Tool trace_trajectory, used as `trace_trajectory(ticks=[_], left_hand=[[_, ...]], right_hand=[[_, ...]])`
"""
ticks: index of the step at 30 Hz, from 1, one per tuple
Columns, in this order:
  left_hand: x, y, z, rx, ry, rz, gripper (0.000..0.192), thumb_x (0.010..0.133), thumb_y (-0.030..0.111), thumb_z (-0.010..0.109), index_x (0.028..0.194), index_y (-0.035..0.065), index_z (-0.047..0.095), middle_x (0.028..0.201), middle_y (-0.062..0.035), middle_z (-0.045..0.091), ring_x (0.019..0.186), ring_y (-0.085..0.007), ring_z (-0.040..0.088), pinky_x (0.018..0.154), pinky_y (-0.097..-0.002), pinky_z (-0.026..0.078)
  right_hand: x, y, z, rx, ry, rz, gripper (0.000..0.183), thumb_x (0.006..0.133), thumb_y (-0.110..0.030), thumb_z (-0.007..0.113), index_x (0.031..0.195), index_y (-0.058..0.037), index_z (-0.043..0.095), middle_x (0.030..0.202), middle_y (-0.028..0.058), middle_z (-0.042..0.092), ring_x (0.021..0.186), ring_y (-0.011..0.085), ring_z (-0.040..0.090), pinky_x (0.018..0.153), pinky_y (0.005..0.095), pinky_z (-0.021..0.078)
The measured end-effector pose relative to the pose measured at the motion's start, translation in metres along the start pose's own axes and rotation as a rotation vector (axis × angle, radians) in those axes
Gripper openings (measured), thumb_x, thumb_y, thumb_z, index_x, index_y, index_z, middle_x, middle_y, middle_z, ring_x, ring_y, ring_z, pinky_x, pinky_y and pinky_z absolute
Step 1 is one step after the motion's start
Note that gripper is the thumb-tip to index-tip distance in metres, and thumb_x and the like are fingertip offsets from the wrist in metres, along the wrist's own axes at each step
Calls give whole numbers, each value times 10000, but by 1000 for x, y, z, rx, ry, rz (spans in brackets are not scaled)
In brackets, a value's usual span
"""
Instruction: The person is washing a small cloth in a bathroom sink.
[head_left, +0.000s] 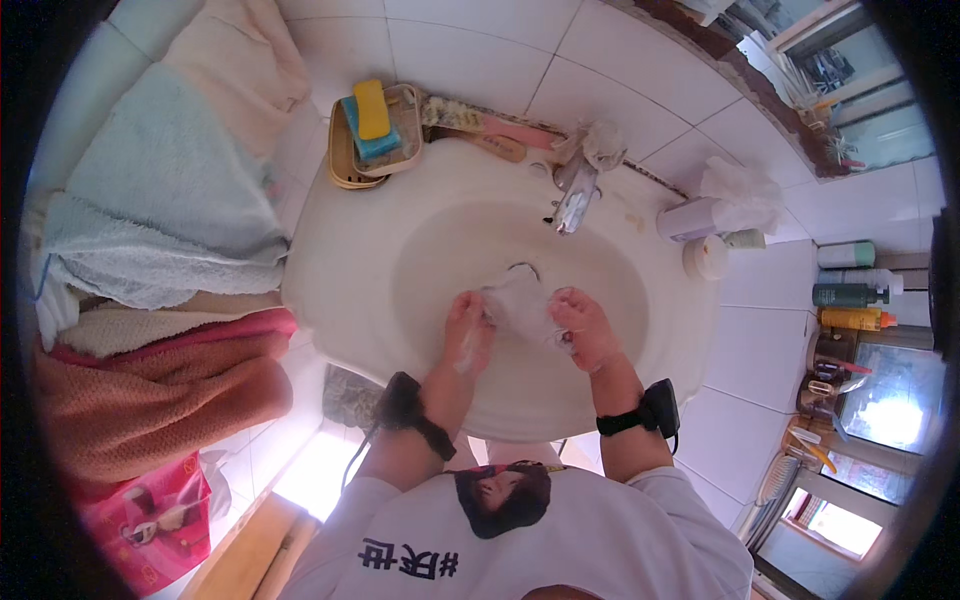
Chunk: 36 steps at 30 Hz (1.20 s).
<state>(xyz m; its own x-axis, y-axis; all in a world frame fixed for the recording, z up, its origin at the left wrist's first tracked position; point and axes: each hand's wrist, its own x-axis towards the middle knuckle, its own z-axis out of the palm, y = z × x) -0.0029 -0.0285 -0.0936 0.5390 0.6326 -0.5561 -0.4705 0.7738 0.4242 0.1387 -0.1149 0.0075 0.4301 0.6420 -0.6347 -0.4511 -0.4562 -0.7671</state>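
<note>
A wet white cloth (520, 304) is stretched between my hands over the basin of a white ceramic sink (442, 247). My left hand (470, 334) grips its left side with curled fingers. Its right side is pinched in my right hand (585, 328), where suds or water show on the skin. Just beyond the cloth, part of the round drain ring (525, 266) shows. The chrome faucet (576, 202) stands behind the basin, and I cannot tell whether water runs from it.
Soap dishes (409, 161) at the back left hold a yellow sponge (372, 110) and a blue one. A tissue pack (686, 219) and a round tub (705, 257) stand at the right rim. Towels (165, 180) hang left; bottles (851, 294) line a shelf at right.
</note>
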Motion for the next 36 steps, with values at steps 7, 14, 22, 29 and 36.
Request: trace_trajectory(ticks=[7,14,22,29,36], left_hand=[[-9,10,21,101,-59,-101,181,876,188,487,993,55,446,976,-79,499,907,-174,509,807,-332,435],[-4,3,10,19,-21,-79,287,890,347,438,928,71,510,882,-47,527,808,-154,522,707,-297,452],[6,-7,-21,283,-44,-330,414,855,485,421,983,99,501,859,-40,555,785,-171,535,683,-330,451],[17,-21,-34,-179,-117,-355,384,875,463,379,959,121,531,921,-37,566,880,-176,530,795,-342,440],[-11,0,11,91,-152,-159,270,856,299,458,1029,100,516,986,-56,553,921,-195,528,812,-326,439]], right_hand=[[4,22,-1,-547,-113,-9,269,756,-206,608,967,-51,543,755,16,542,644,105,496,566,250,412],[4,32,24,-5,17,-307,188,786,-151,546,930,-32,529,801,63,562,803,104,521,683,280,429],[16,35,89,-1385,-48,-426,157,815,-203,488,889,-85,559,793,130,596,728,311,594,598,407,476],[17,59,101,-1369,163,-584,183,801,-236,459,787,-78,549,677,118,566,633,322,558,578,414,462],[57,29,50,-1423,146,-527,253,809,-226,487,954,-36,570,825,154,600,816,254,593,698,333,480]])
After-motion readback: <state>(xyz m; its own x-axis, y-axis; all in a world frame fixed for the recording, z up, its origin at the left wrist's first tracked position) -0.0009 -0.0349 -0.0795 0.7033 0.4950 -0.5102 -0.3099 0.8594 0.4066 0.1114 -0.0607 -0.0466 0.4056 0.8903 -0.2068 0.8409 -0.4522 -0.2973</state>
